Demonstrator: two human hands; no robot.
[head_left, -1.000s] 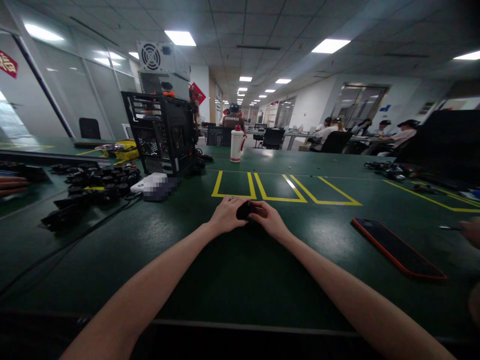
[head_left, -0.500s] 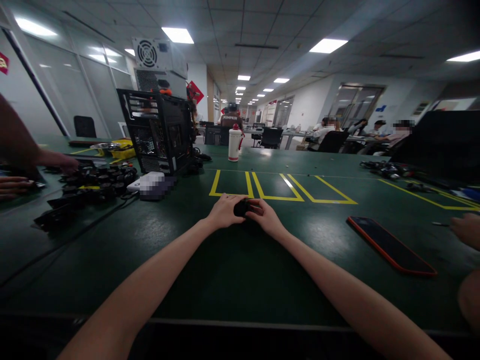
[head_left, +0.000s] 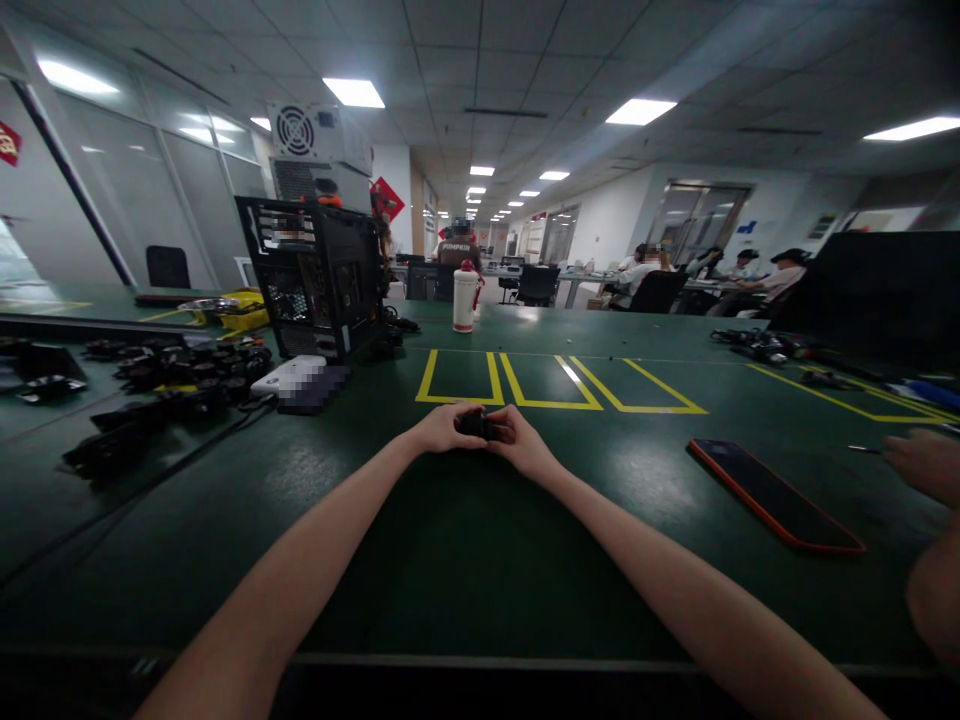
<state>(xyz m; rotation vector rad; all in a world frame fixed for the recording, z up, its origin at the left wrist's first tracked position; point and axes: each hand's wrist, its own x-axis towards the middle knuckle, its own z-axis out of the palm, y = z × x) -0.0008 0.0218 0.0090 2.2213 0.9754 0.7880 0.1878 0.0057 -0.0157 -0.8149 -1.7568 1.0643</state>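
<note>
A small dark, rounded object (head_left: 474, 424) is held between my two hands, over the green table (head_left: 480, 560) just in front of the yellow tape outlines. Its kind is too dark and small to make out. My left hand (head_left: 441, 428) curls round its left side, thumb in front and fingers behind. From the right, my right hand (head_left: 519, 440) pinches it with thumb and fingertips. Fingers cover part of the object.
Left stand an open computer case (head_left: 315, 275), a pile of black parts (head_left: 187, 370) and a white box (head_left: 289, 378). A white bottle (head_left: 465, 300) stands beyond the yellow tape (head_left: 551, 404). Right lie an orange-edged phone (head_left: 776, 495) and another person's hand (head_left: 922, 460) with a thin pen-like item.
The other person's arm and hands at the left have gone out of view. My hands still hold the dark object, with my left thumb now across its front. The view has shifted slightly.
</note>
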